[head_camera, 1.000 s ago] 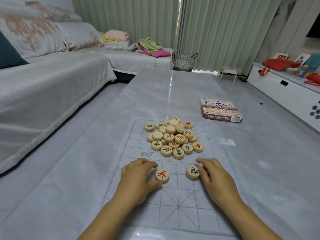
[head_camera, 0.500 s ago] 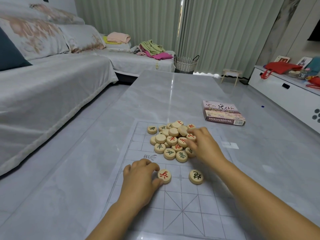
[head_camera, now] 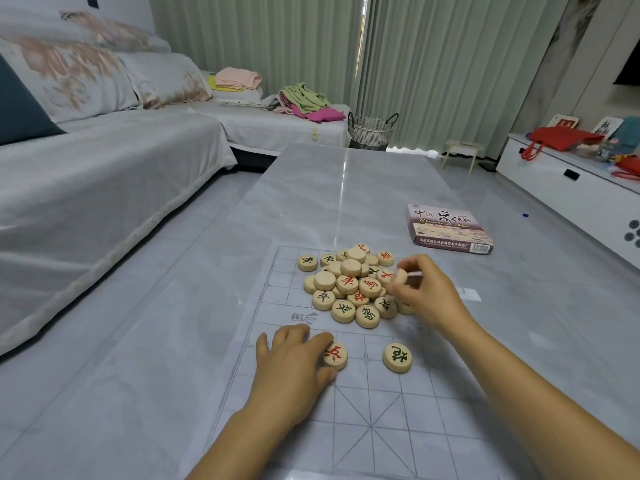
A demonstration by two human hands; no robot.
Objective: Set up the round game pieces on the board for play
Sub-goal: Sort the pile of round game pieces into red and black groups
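At the pile's (head_camera: 349, 289) three o'clock, the right hand (head_camera: 426, 296) pinches a pale piece (head_camera: 401, 276) while, at six, the left hand (head_camera: 294, 365) grips a red-marked piece (head_camera: 336, 355).

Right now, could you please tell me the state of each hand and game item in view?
Left hand, holds red-marked round wooden disc.
Right hand, pinches pale wooden disc beside pile.
Pile of round wooden pieces, heaped, unsorted.
Black-marked wooden disc, flat, alone, face up.
Purple cardboard box, closed.
Clear plastic board sheet, spread flat.

table (head_camera: 329, 202): glossy grey top, centre frame | board sheet (head_camera: 381, 431) flat, lower centre | game box (head_camera: 446, 228) right of centre, clear of sheet
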